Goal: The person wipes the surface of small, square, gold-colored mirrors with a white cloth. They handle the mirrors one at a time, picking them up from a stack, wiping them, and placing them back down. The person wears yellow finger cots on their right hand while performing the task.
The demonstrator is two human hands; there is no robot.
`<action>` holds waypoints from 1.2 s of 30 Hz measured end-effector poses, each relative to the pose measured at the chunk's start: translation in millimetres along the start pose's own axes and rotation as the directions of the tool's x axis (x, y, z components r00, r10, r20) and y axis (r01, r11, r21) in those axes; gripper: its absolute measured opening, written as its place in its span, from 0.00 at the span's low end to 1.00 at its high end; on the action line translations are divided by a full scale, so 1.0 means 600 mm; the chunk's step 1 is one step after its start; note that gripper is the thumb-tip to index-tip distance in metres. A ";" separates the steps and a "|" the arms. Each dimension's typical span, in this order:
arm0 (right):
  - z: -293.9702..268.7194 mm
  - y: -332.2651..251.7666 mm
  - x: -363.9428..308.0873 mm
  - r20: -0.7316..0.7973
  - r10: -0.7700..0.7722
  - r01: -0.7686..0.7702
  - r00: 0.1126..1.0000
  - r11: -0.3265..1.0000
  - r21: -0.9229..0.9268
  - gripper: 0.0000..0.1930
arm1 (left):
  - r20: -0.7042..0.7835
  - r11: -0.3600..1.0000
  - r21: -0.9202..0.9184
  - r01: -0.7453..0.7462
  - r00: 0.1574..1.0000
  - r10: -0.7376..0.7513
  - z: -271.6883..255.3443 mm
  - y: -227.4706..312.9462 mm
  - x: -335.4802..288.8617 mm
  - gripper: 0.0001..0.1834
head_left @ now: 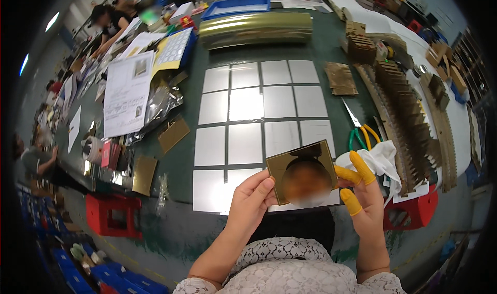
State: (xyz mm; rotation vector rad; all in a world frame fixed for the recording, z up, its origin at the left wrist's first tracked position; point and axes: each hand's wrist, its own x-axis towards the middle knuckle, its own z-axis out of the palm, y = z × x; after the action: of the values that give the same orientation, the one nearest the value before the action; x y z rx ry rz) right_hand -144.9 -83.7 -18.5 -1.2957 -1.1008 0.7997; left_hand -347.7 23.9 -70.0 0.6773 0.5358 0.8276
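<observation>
My left hand [249, 198] pinches the lower left edge of a square gold mirror-like plate [280, 184], tilted up above the table's near edge. The plate's glossy face carries a dark, blurred reflection. Close by its right edge is my right hand [368, 203], with yellow finger cots on the thumb and two fingers. Those fingers are spread, and I cannot tell whether one touches the plate. Beneath and beyond lie rows of white square panels [246, 144] in a grid, separated by dark gaps. The plate and hands cover part of the nearest rows.
Scissors [357, 131] and a white cloth [377, 162] lie right of the grid, beside brown toothed racks [397, 107]. A gold film roll [256, 31] and blue tray [235, 6] are at the far side. Papers [127, 94] and loose gold plates [144, 175] lie left.
</observation>
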 end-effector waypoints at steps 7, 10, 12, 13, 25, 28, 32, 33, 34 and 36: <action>0.021 0.008 -0.007 -0.052 0.094 -0.088 0.994 0.989 0.123 0.26 | -0.040 0.999 0.009 0.040 0.998 -0.039 -0.019 0.009 0.001 0.20; 0.023 0.012 -0.007 -0.068 0.118 -0.107 0.991 0.983 0.149 0.26 | -0.019 0.999 0.016 0.041 0.999 -0.041 -0.021 0.010 0.003 0.21; 0.020 0.017 -0.007 -0.058 0.127 -0.115 0.990 0.978 0.173 0.25 | -0.017 0.999 0.024 0.047 0.999 -0.047 -0.021 0.009 0.006 0.21; 0.018 0.020 -0.007 -0.042 0.128 -0.118 0.991 0.975 0.189 0.25 | -0.026 0.998 0.026 0.052 0.998 -0.051 -0.020 0.009 0.008 0.21; 0.007 0.028 -0.013 0.004 0.120 -0.117 0.993 0.959 0.259 0.25 | -0.037 0.999 0.008 0.047 0.998 -0.046 -0.020 0.001 0.012 0.21; 0.005 0.031 -0.013 0.003 0.122 -0.119 0.993 0.957 0.266 0.25 | -0.021 0.998 -0.009 0.063 0.998 -0.063 -0.027 -0.003 0.015 0.21; 0.005 0.030 -0.015 0.009 0.118 -0.115 0.993 0.953 0.280 0.25 | -0.018 0.998 -0.020 0.064 0.998 -0.065 -0.031 -0.007 0.013 0.20; 0.005 0.030 -0.016 0.007 0.119 -0.116 0.993 0.953 0.280 0.25 | -0.011 0.998 -0.030 0.059 0.998 -0.060 -0.032 -0.008 0.012 0.20; 0.005 0.030 -0.017 0.006 0.121 -0.118 0.993 0.953 0.281 0.25 | -0.010 0.998 -0.031 0.060 0.998 -0.060 -0.032 -0.008 0.012 0.20; 0.004 0.030 -0.018 0.008 0.121 -0.118 0.993 0.952 0.282 0.25 | -0.008 0.998 -0.032 0.058 0.998 -0.058 -0.031 -0.008 0.013 0.20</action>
State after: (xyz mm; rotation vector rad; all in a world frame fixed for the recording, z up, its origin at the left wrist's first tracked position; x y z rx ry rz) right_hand -148.6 -90.2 -38.5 -1.1299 -0.8689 1.0018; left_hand -353.3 33.7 -87.1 0.6267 0.5472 0.7831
